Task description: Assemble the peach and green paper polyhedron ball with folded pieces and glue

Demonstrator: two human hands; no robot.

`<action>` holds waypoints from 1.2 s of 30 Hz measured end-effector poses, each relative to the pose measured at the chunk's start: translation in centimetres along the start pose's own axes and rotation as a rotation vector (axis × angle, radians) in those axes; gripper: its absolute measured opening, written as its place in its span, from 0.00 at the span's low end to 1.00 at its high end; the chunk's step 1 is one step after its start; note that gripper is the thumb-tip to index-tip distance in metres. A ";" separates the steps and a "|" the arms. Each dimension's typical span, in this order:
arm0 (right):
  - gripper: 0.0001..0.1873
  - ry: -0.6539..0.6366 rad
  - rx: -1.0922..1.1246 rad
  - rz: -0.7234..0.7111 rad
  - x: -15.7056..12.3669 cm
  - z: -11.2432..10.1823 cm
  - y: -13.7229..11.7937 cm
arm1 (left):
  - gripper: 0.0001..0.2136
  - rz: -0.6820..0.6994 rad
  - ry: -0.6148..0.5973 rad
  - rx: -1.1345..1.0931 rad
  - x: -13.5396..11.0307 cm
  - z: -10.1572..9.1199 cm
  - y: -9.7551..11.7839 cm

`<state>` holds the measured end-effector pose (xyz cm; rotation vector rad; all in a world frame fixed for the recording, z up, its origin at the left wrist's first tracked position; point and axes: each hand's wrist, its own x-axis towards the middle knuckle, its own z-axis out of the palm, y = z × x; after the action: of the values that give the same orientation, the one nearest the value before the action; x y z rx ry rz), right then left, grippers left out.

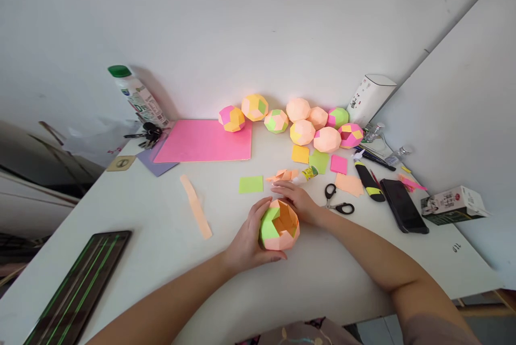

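Observation:
My left hand (246, 240) is wrapped around an unfinished paper ball (279, 225) of green and peach panels, its top still gaping. It rests low over the white table (161, 248). My right hand (297, 201) lies just behind the ball, fingers stretched toward a small folded peach paper piece (283, 175) and a glue stick (308, 173). Whether the fingertips touch anything is hidden.
Several finished paper balls (302, 122) line the wall. Pink paper sheet (203, 141), coloured square notes (250, 184), a peach strip (196, 206), scissors (338, 200), phone (403, 205), cutter (368, 181), carton (453, 204), bottle (137, 95), keys (147, 134), keyboard (78, 288).

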<state>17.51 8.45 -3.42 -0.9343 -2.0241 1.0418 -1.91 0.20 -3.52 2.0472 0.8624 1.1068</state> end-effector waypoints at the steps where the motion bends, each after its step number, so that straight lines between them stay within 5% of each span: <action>1: 0.13 0.009 -0.003 -0.005 0.1 0.0 0.1 | 0.49 -0.007 -0.002 -0.011 0.0 0.0 0.0; 5: 0.12 0.091 0.017 0.012 -0.2 -0.7 -0.9 | 0.46 -0.043 0.008 -0.040 -0.1 0.0 -0.1; 10: 0.13 0.250 0.063 0.069 -1.7 -2.0 -5.5 | 0.45 -0.074 0.047 -0.024 -0.3 0.1 -0.4; 12: 0.10 0.196 0.083 0.096 -2.4 -2.3 -7.7 | 0.45 -0.067 0.078 0.005 -0.4 0.0 -0.5; 16: 0.05 -0.142 0.141 0.342 -3.3 -2.3 -10.6 | 0.45 -0.050 0.119 0.060 -0.4 0.0 -0.7; 23: 0.03 -0.196 0.295 0.542 -3.5 -1.2 -9.9 | 0.45 -0.018 0.078 0.085 -0.4 0.0 -0.5; 36: 0.08 -0.241 0.124 0.508 -3.7 -1.1 -10.4 | 0.43 -0.025 0.133 0.093 -0.4 0.1 -0.6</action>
<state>17.29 1.43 5.13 -1.3495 -1.9221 1.5985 -2.11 0.19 -4.18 2.0500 1.0198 1.2209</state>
